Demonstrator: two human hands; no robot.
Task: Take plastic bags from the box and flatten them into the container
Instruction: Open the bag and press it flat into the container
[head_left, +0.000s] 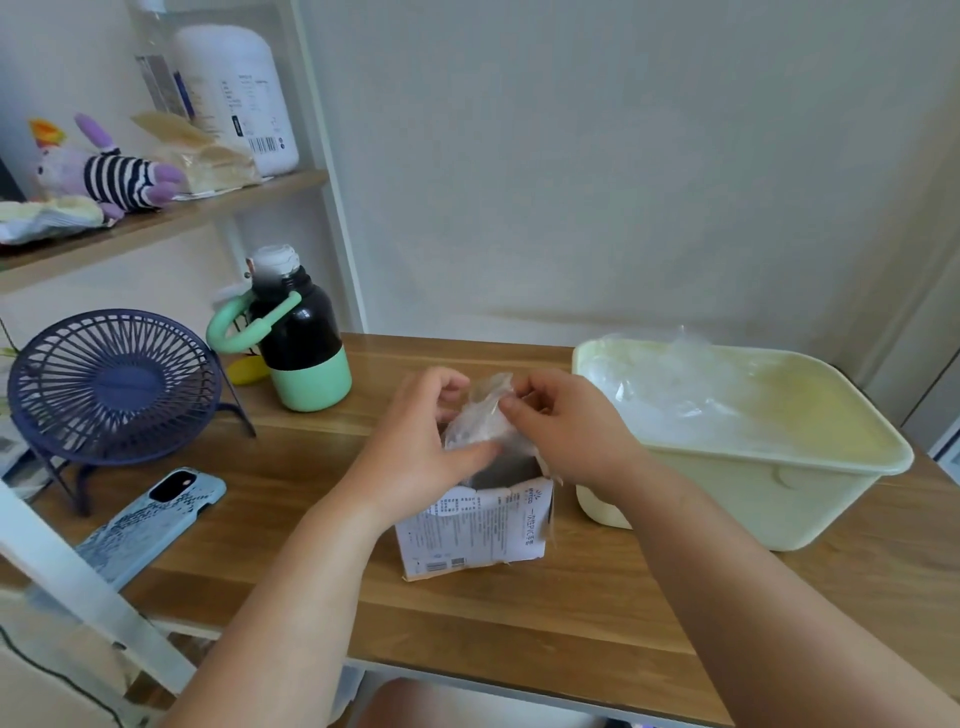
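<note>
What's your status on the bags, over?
Both pinching: left hand and right hand on one clear plastic bag, just above the open box. The container to the right is part filled. Nothing blocking the way across.

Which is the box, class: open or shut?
Open: the box gapes dark on top, where the left hand and right hand hold a plastic bag.

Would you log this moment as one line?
phase: bag over box | left hand: holds bag | right hand: pinches bag | box: open | container: bags inside
</note>
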